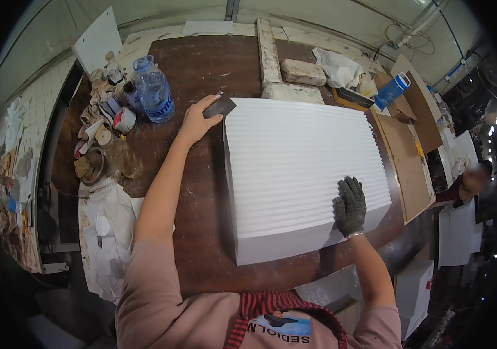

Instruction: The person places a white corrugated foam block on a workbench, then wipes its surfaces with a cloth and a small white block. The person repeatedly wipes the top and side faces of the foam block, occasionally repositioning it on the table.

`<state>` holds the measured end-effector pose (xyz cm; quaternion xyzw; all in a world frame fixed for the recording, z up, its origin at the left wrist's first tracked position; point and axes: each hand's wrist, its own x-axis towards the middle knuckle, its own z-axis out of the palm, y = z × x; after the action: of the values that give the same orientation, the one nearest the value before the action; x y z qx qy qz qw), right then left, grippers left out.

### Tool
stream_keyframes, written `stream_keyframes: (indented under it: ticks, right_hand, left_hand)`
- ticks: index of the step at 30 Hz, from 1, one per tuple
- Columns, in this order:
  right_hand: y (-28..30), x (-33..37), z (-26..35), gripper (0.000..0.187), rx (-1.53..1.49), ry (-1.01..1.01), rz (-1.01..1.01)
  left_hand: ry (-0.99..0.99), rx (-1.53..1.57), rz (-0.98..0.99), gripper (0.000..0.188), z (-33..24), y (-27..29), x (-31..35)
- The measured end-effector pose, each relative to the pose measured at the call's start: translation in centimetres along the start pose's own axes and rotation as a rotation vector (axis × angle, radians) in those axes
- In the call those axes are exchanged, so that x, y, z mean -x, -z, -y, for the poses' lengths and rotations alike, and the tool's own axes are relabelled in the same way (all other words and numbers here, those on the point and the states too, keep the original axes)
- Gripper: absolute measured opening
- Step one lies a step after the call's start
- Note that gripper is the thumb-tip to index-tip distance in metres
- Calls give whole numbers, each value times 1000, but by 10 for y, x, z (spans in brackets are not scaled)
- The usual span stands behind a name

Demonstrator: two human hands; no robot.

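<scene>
Nearest to us are a dusty-pink shirt (202, 320) and a red-and-black striped trim (274, 298). Just beyond, we see the right hand (350, 206) in a dark grey knitted glove, its palm flat and its fingers extended close together, holding nothing. It rests on the near right part of a white, ribbed-top block (301, 157), which sits in the middle of the brown worktable (202, 232), its smooth side towards us. To the left we find crumpled whitish sheets (106, 232).

Farther off, the bare left hand (201, 119) is narrowed around a dark, flat rectangular piece (220, 106), pinched at the block's far left corner. Left of that hand stands a clear plastic jug (152, 96) with a blue label, near a translucent brownish jar (122, 154).

Behind the block, we make out a blue bottle (392, 92), a crumpled white cloth (338, 67), a whitish brick-shaped block (302, 71) and a paint-spattered beam (267, 52).
</scene>
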<state>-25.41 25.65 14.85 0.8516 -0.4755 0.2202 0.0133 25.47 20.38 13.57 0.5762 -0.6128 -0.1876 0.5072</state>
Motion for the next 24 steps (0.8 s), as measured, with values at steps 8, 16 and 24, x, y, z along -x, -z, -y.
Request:
stream_keyframes:
  ticks: [8,16,24]
  right_hand:
    - [0,0,-3,45,16,27,-5]
    - [-5,2,-6,44,56,8,-15]
    - [-9,5,-5,47,33,-46,-20]
  left_hand:
    - [-161,-49,299,70,-96,-6,209]
    - [-76,108,224,60,-143,17,229]
    - [119,578,449,52,-175,18,258]
